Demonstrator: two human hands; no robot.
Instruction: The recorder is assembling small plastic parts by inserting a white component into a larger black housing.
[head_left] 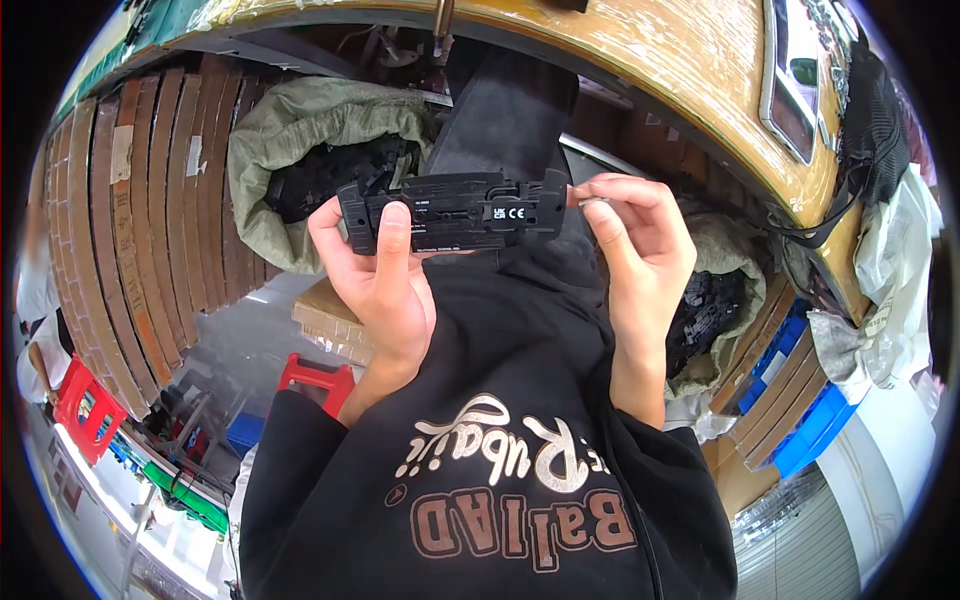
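Note:
My left hand (385, 270) grips a long black plastic part (455, 213), thumb on its upper face and fingers behind it. The part looks like a moulded base, with raised ribs, a slotted middle and small white markings. It is held level in front of my chest, above my lap. At its right end is my right hand (645, 240), with thumb and forefinger pinched together. Something small and pale shows between those fingertips, too small to name. I cannot tell whether it touches the black part.
An open green-grey sack (262, 215) with black plastic pieces stands at left, a second sack (745, 345) at right. Ahead runs the worn wooden workbench (660, 50), with a tablet-like device (790, 110) on it. Stacked brown cartons (130, 240) line the left; a red stool (318, 378) stands nearby.

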